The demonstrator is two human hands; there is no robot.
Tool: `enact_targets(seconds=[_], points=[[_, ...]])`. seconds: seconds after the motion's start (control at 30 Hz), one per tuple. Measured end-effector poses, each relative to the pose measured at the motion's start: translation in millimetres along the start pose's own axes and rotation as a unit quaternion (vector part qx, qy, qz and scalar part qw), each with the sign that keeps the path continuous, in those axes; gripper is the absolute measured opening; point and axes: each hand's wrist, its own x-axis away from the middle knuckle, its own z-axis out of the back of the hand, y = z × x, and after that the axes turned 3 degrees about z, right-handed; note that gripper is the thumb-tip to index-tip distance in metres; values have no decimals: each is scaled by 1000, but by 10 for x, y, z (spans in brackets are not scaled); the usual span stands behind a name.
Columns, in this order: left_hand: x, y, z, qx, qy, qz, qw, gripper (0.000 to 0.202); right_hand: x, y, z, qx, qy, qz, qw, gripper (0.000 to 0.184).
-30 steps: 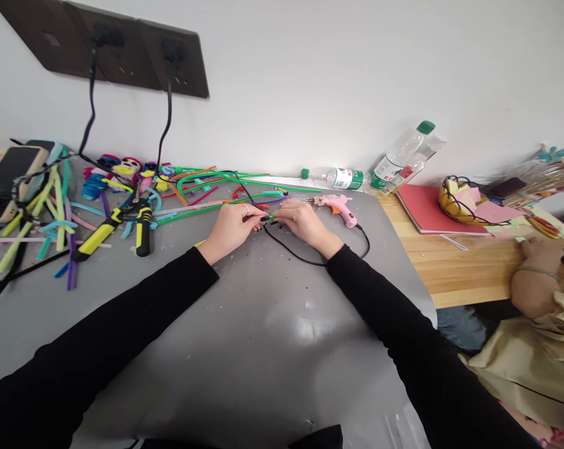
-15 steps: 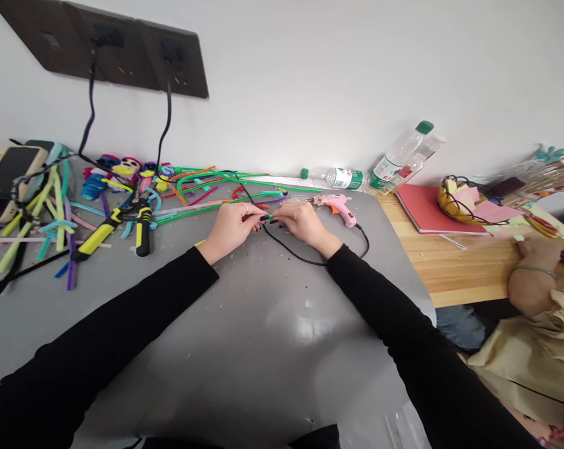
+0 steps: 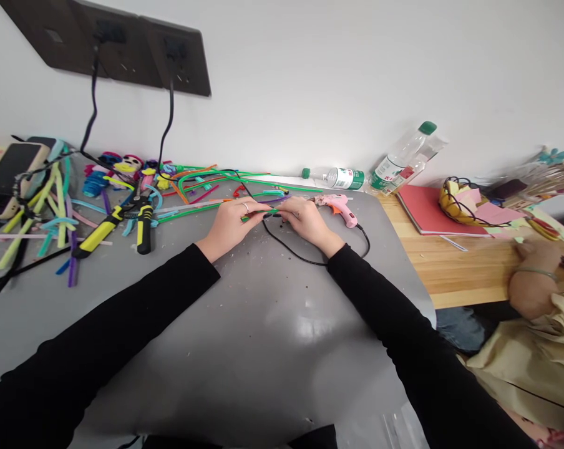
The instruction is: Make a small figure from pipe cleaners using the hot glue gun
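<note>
My left hand [image 3: 233, 221] and my right hand [image 3: 305, 219] meet over the far middle of the grey mat [image 3: 263, 324]. Both pinch a green pipe cleaner [image 3: 259, 214] that runs between their fingertips. A ring shows on my left hand. The black cord [image 3: 291, 249] of a pink glue gun [image 3: 337, 204] loops on the mat under my right wrist, and the gun lies just right of that hand. More pipe cleaners [image 3: 202, 181] in several colours lie spread behind my hands.
Yellow-handled pliers [image 3: 118, 223] and loose pipe cleaners [image 3: 52, 218] lie at the left. Two plastic bottles [image 3: 385, 165] rest by the wall. On the wooden table [image 3: 464, 262] are a red book [image 3: 427, 209] and a wire basket [image 3: 462, 199]. Another person's hand [image 3: 532, 274] works at the right.
My hands have stayed in place, with small finger movements on the green pipe cleaner. The other person's hand at the right shifted slightly.
</note>
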Motion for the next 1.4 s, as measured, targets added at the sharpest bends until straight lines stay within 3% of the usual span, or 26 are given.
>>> enact_targets(seconds=[0.23, 0.4, 0.67, 0.97, 1.4], points=[[4, -4, 3, -21, 15, -3, 1000, 25, 6, -52, 27, -26, -4, -4, 1000, 24], [3, -38, 26, -17, 31, 29, 999, 26, 3, -94, 12, -30, -12, 12, 999, 23], [21, 6, -8, -4, 4, 5, 1000, 26, 14, -40, -12, -17, -34, 35, 999, 22], [32, -27, -41, -52, -50, 32, 997, 27, 9, -60, -3, -2, -46, 47, 998, 28], [56, 41, -74, -62, -80, -11, 995, 35, 8, -61, -9, -9, -65, 53, 996, 30]])
